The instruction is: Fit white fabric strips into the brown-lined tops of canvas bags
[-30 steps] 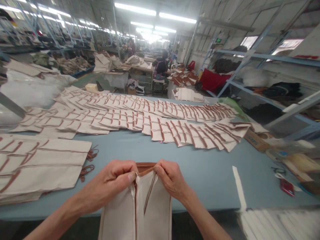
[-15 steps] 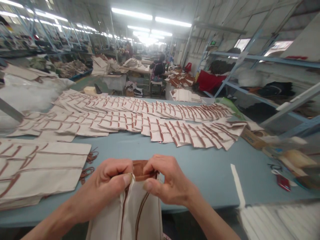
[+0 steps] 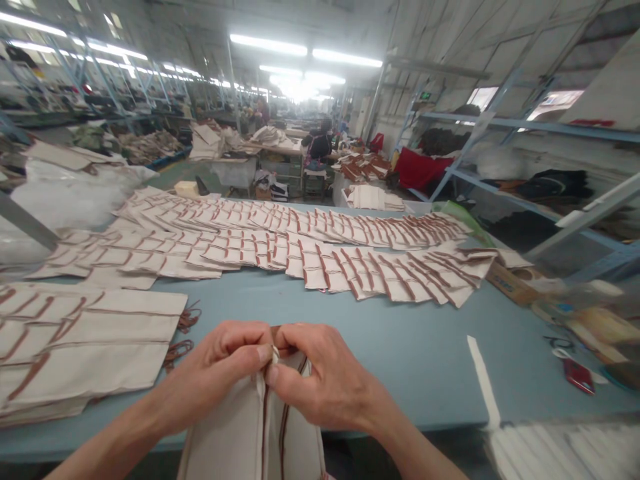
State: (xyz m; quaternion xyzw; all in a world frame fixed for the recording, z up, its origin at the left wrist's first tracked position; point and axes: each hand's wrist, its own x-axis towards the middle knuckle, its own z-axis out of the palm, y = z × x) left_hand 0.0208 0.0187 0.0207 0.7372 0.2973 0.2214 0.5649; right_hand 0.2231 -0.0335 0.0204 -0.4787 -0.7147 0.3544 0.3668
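Note:
A cream fabric bag (image 3: pixel 225 433) with brown trim hangs below my hands at the table's front edge. My left hand (image 3: pixel 227 357) pinches its top edge between thumb and fingers. Close against it, my right hand (image 3: pixel 320 373) grips the same edge, thumb in front and fingers curled behind. The two thumbs nearly meet over a small fold of cloth. Little of the brown inside shows, since the fingers cover most of the opening.
Overlapping rows of cream pieces with brown trim (image 3: pixel 345 267) cross the blue table (image 3: pixel 400 360). A stack of similar pieces (image 3: pixel 115 340) lies left, beside brown cords (image 3: pixel 177 353). At right are a white strip (image 3: pixel 483 380), scissors (image 3: pixel 560 343) and a red object (image 3: pixel 579 375).
My right hand has moved left towards my left hand, drawing the bag's opening nearly closed. The brown inside, visible before, is now mostly covered. The camera view has shifted slightly.

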